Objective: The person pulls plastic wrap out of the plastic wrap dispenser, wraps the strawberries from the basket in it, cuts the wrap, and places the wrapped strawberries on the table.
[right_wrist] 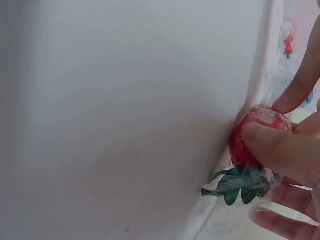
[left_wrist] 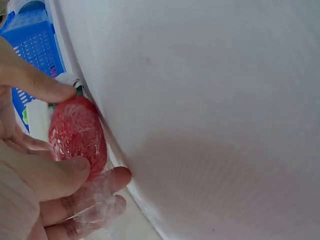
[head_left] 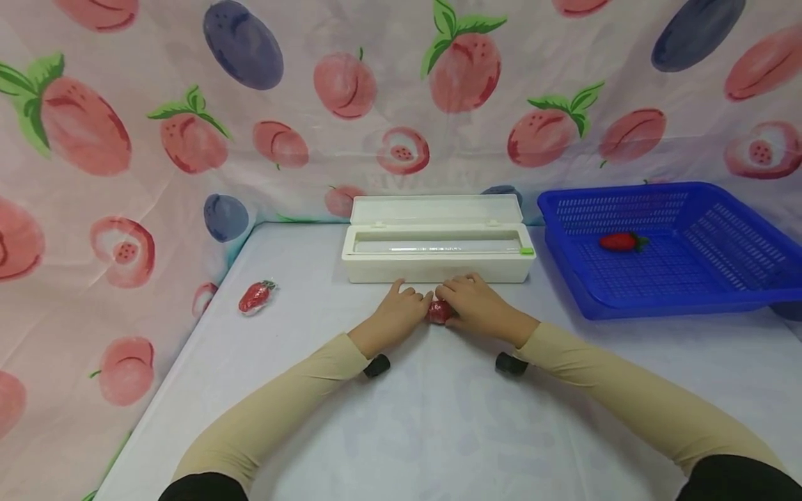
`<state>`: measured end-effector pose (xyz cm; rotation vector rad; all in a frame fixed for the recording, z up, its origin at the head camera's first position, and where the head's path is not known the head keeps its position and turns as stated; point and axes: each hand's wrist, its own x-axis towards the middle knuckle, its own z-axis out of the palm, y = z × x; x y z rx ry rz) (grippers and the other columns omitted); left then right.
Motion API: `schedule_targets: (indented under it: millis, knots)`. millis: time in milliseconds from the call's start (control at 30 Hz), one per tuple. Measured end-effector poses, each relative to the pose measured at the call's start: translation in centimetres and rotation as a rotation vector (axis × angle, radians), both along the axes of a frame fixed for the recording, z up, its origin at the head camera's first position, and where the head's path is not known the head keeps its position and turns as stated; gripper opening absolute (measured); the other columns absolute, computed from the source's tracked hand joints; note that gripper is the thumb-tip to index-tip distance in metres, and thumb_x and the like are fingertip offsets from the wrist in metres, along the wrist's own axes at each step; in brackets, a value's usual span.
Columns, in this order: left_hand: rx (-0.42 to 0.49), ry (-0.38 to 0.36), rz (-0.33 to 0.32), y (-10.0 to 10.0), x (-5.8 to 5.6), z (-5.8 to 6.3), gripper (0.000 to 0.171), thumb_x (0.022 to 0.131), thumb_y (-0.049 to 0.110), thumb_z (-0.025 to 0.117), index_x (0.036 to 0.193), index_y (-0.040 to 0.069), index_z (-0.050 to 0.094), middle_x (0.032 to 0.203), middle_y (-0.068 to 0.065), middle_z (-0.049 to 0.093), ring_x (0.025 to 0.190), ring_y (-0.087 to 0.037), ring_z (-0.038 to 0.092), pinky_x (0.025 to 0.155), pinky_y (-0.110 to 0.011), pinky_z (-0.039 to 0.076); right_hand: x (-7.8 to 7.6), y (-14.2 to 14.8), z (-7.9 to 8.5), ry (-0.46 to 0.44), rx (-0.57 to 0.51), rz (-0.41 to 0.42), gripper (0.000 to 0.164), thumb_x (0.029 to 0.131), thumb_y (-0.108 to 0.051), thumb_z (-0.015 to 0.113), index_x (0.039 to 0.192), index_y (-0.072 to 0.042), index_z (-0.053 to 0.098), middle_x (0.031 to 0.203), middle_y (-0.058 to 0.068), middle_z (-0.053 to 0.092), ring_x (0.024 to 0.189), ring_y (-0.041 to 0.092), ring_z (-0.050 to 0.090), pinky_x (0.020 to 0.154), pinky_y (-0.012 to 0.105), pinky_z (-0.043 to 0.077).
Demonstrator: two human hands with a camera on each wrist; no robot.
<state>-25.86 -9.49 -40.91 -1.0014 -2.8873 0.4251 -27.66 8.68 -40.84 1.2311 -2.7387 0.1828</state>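
Observation:
In the head view, both hands meet over a red strawberry [head_left: 440, 312] wrapped in clear film, in front of the white wrap box. My left hand [head_left: 396, 316] presses its thumb on the rounded end of the strawberry [left_wrist: 77, 132], with its fingers behind. Loose cling film [left_wrist: 97, 202] bunches across those fingers. From the other side, my right hand [head_left: 481, 309] holds the strawberry [right_wrist: 244, 150] between thumb and fingers near the green leaves [right_wrist: 237, 186]. Film also covers part of the leaves in the right wrist view.
A white cling film box [head_left: 438, 268] stands behind the hands, lid raised, a film roll inside and a green slider at its right end. Another wrapped strawberry [head_left: 255, 298] lies to the left. At right, a blue basket [head_left: 651, 300] holds a bare strawberry [head_left: 620, 241].

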Motion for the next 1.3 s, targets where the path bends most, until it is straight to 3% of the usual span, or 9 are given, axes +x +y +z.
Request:
schedule_targets:
  millis: [133, 267, 433, 567, 733, 867, 1033, 1167, 1300]
  knots:
    - [0.021, 0.019, -0.006, -0.08, 0.08, 0.03, 0.035, 0.091, 0.020, 0.059, 0.124, 0.010, 0.059, 0.109, -0.002, 0.069, 0.103, -0.019, 0.063, 0.104, -0.046, 0.037, -0.04, -0.05, -0.01, 0.038, 0.024, -0.003, 0.033, 0.077, -0.026, 0.074, 0.104, -0.007, 0.064, 0.106, 0.007, 0.063, 0.104, 0.026, 0.058, 0.091, 0.050, 0.042]
    - [0.024, 0.038, -0.008, -0.14, 0.09, 0.02, 0.027, 0.091, 0.022, 0.059, 0.116, 0.012, 0.064, 0.109, -0.002, 0.069, 0.102, -0.020, 0.062, 0.102, -0.046, 0.038, 0.02, -0.07, 0.00, -0.022, 0.070, -0.017, 0.039, 0.078, -0.028, 0.071, 0.108, -0.005, 0.064, 0.108, 0.009, 0.058, 0.104, 0.025, 0.054, 0.093, 0.052, 0.040]
    - [0.019, 0.037, 0.010, -0.23, 0.04, -0.25, 0.026, 0.093, 0.019, 0.056, 0.117, 0.012, 0.063, 0.111, -0.003, 0.066, 0.104, -0.021, 0.061, 0.102, -0.047, 0.038, -0.01, -0.25, 0.29, -0.100, 0.078, -0.052, 0.045, 0.080, -0.029, 0.072, 0.116, -0.003, 0.060, 0.112, 0.011, 0.061, 0.110, 0.028, 0.055, 0.097, 0.052, 0.037]
    - [0.041, 0.048, 0.024, -0.29, 0.04, -0.19, 0.026, 0.093, 0.022, 0.056, 0.116, 0.011, 0.063, 0.112, -0.004, 0.065, 0.107, -0.022, 0.059, 0.104, -0.047, 0.038, -0.07, -0.33, 0.60, -0.180, 0.023, -0.084, 0.035, 0.086, -0.025, 0.066, 0.113, -0.005, 0.056, 0.109, 0.013, 0.066, 0.107, 0.028, 0.059, 0.098, 0.051, 0.037]
    - [0.060, 0.081, 0.002, -0.06, -0.01, 0.12, 0.028, 0.090, 0.022, 0.061, 0.117, 0.013, 0.063, 0.111, -0.002, 0.067, 0.108, -0.021, 0.061, 0.106, -0.049, 0.036, -0.40, -0.09, 0.34, -0.215, 0.003, -0.084, 0.024, 0.091, -0.022, 0.059, 0.108, -0.005, 0.060, 0.104, 0.010, 0.066, 0.102, 0.026, 0.059, 0.093, 0.049, 0.040]
    - [0.034, 0.082, 0.005, 0.02, -0.04, 0.06, 0.029, 0.090, 0.020, 0.060, 0.118, 0.012, 0.063, 0.108, -0.002, 0.068, 0.104, -0.020, 0.062, 0.106, -0.049, 0.035, -0.41, 0.05, 0.26, -0.146, -0.006, -0.056, 0.037, 0.086, -0.029, 0.067, 0.113, -0.005, 0.063, 0.106, 0.009, 0.063, 0.103, 0.025, 0.058, 0.093, 0.050, 0.041]
    - [0.021, 0.060, 0.017, -0.04, 0.00, -0.11, 0.035, 0.090, 0.027, 0.060, 0.120, 0.010, 0.061, 0.109, -0.003, 0.067, 0.104, -0.021, 0.060, 0.103, -0.048, 0.038, -0.36, 0.06, -0.07, 0.033, 0.033, 0.009, 0.046, 0.072, -0.035, 0.079, 0.106, -0.009, 0.062, 0.105, 0.007, 0.065, 0.106, 0.027, 0.057, 0.095, 0.052, 0.041]
    - [0.015, 0.048, 0.018, -0.08, 0.02, -0.06, 0.032, 0.089, 0.029, 0.062, 0.114, 0.010, 0.064, 0.109, -0.003, 0.066, 0.104, -0.022, 0.059, 0.101, -0.045, 0.039, -0.34, -0.06, -0.27, 0.126, 0.081, 0.023, 0.041, 0.073, -0.035, 0.078, 0.103, -0.010, 0.064, 0.102, 0.006, 0.065, 0.104, 0.026, 0.056, 0.094, 0.051, 0.041]
    - [0.007, 0.045, 0.032, -0.18, 0.08, 0.04, 0.020, 0.091, 0.018, 0.058, 0.107, 0.011, 0.067, 0.105, -0.003, 0.068, 0.102, -0.022, 0.060, 0.101, -0.045, 0.040, -0.35, -0.03, -0.35, 0.128, 0.094, 0.012, 0.036, 0.075, -0.032, 0.074, 0.101, -0.008, 0.066, 0.100, 0.006, 0.064, 0.103, 0.026, 0.056, 0.093, 0.052, 0.042]
